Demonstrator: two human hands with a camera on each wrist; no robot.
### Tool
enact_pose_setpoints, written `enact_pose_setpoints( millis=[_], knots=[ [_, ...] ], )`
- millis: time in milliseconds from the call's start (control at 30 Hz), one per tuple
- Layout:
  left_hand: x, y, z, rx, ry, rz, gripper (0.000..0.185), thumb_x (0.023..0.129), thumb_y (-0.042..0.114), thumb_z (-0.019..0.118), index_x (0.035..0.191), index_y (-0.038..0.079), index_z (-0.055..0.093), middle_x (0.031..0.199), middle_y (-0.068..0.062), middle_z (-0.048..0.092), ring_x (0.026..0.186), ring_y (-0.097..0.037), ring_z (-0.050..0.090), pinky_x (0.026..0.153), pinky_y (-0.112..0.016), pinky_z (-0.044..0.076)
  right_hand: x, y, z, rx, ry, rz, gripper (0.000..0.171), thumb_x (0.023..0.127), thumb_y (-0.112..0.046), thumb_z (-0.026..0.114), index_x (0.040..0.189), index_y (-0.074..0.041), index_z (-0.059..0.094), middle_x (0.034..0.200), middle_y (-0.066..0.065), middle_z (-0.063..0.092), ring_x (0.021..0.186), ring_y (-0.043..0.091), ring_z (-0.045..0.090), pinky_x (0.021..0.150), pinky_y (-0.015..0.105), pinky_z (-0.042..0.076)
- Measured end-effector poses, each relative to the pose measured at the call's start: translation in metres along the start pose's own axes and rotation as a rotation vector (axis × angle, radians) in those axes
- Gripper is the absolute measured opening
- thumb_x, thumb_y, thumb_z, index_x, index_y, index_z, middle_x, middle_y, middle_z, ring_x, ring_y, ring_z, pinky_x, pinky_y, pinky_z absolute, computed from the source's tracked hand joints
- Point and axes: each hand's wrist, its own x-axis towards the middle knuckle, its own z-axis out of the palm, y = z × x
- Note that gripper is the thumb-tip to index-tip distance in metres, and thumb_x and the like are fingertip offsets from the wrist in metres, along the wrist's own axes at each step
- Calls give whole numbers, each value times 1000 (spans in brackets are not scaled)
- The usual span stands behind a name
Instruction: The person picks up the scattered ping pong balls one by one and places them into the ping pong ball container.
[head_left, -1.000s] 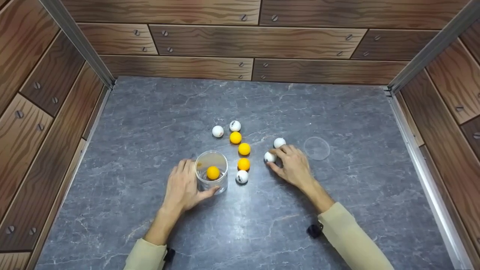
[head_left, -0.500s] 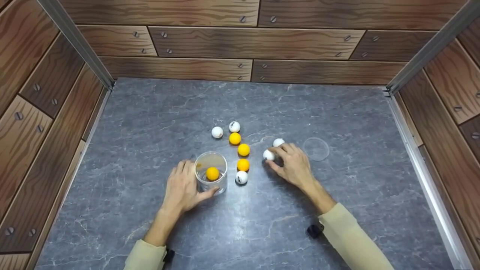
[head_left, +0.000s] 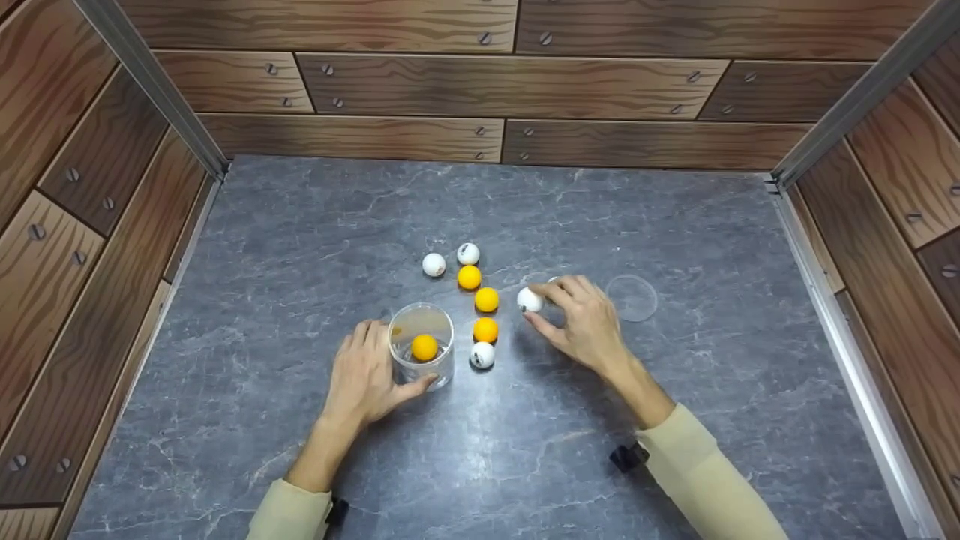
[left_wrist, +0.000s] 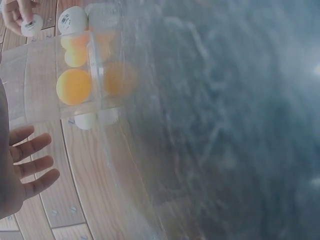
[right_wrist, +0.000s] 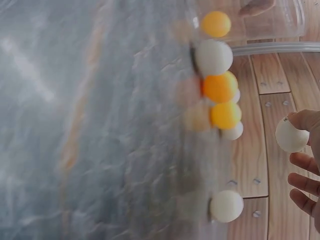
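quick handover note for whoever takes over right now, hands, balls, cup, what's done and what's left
Left hand grips the clear cup, upright on the table.
Right hand pinches a white ball, lifted.
Done: one orange ball is in the cup.
Left: three orange balls and three white balls lie beside the cup; another white one is mostly hidden behind the right hand. A clear lid lies to the right.

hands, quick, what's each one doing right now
Left hand: holds the clear cup, thumb and fingers around it.
Right hand: pinches a white ball at its fingertips.
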Motion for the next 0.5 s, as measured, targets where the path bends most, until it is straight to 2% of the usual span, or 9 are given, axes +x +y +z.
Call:
enact_pose_setpoints(
  millis=[267,500],
  knots=[
    [0,0,0,3,-22,-14,94,77,81,66,125,0,61,112,-15,66,106,-32,62,84,-46,54,10,-13,-8,18,41,-44,38,85,-34,86,117,-14,78,95,3,72,86,20,64,73,35,54],
    [0,0,1,12,-12,-3,94,76,81,65,123,0,61,111,-15,66,105,-32,62,83,-45,55,18,-26,-15,29,57,-75,38,85,-34,86,116,-14,77,100,4,74,89,21,67,76,36,57]
  ],
)
